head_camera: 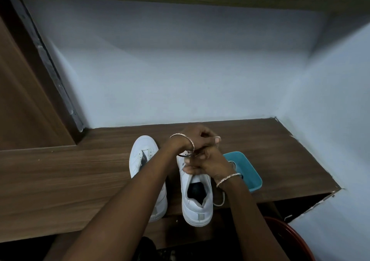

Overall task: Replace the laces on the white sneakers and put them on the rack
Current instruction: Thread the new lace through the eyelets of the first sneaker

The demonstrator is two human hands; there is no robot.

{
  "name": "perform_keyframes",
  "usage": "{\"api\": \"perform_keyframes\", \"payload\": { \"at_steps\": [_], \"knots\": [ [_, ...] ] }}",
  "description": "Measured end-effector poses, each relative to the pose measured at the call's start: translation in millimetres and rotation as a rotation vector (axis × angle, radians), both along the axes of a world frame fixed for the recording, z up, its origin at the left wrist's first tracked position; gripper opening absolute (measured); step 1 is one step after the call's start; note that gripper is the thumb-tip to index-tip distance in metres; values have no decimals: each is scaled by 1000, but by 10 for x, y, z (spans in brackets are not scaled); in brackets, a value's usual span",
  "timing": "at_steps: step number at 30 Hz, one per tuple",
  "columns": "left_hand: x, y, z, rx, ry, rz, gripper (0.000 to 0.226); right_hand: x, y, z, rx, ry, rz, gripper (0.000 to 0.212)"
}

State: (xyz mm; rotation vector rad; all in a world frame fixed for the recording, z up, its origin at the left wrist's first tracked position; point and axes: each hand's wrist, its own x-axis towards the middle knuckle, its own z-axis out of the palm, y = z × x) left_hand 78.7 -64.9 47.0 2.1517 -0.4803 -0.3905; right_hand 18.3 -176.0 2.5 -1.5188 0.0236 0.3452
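Note:
Two white sneakers stand side by side on a wooden shelf [80, 170], toes pointing away from me. The left sneaker [140, 156] is partly hidden by my forearm. Both hands meet over the front of the right sneaker [197, 202]. My left hand [197, 137] is curled above its toe and seems to pinch a lace end, though the lace there is mostly hidden. My right hand [208, 165] grips the sneaker's eyelet area with curled fingers. A thin dark loop [183, 155] shows under my left wrist. A white lace [220, 201] trails off the sneaker's right side.
A teal plastic tray [251, 177] sits on the shelf just right of the sneakers. Pale blue walls close the shelf at the back and right. A brown wooden panel [24, 100] rises at left. A red round rim [294, 238] shows at the lower right.

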Motion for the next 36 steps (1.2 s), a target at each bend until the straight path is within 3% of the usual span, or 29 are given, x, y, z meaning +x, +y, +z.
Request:
{"api": "perform_keyframes", "payload": {
  "at_steps": [5, 7, 9, 12, 16, 21, 29, 34, 36],
  "knots": [
    [15, 273, -86, -100, -224, 361, 21, 281, 95, -124, 97, -77, -196, 20],
    [-27, 373, -173, -109, -223, 543, 22, 358, 86, -235, 67, -98, -283, 22],
    [-116, 414, -298, 18, -135, 668, 23, 397, 62, -341, -15, -108, -373, 24],
    [-275, 340, -547, 108, 7, 599, 12, 392, 33, -489, -16, -103, -463, 16],
    [-410, 187, -702, 167, 56, 575, 42, 363, 40, -571, -12, -130, -529, 15],
    [-377, 225, -698, 132, 104, 605, 47, 373, 114, -574, -65, -162, -554, 12],
    [-312, 237, -587, 138, 143, 602, 31, 353, 147, -613, -368, -205, -586, 10],
    [-328, 211, -576, 67, 140, 661, 34, 353, 146, -644, -388, -248, -513, 11],
    [-326, 246, -636, 19, 143, 680, 23, 346, 153, -664, -419, -273, -489, 10]
  ]
}}
